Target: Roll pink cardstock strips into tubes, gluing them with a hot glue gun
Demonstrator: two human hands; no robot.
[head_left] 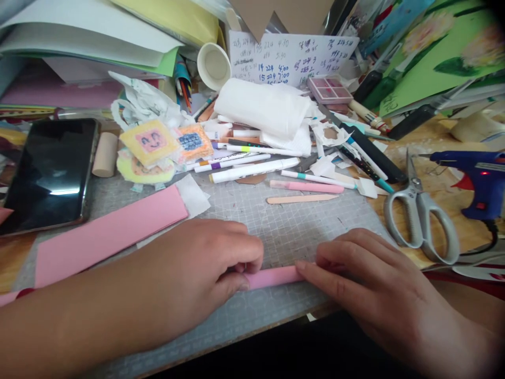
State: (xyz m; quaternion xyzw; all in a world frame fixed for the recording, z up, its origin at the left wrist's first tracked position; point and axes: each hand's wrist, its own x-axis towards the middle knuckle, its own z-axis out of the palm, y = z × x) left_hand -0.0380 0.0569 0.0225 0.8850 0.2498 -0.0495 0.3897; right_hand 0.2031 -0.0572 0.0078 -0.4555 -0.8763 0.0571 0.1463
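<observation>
A narrow pink strip [275, 277], folded or rolled, lies on the grey cutting mat [236, 321] near its front edge. My left hand [201, 268] pinches the strip's left end between thumb and curled fingers. On its right part rest the bent fingers of my right hand [374, 284], which cover that end. Behind my left forearm is a wider flat pink sheet [110, 231], with white paper [193, 196] partly under it. A wooden stick [302, 199] and a pink pen [306, 186] lie beyond my hands.
Grey scissors [420, 221] and a blue glue gun [483, 179] with a red light are at the right. A phone [51, 168] lies at the left. Several markers, paper scraps and a paper cup [214, 66] crowd the back.
</observation>
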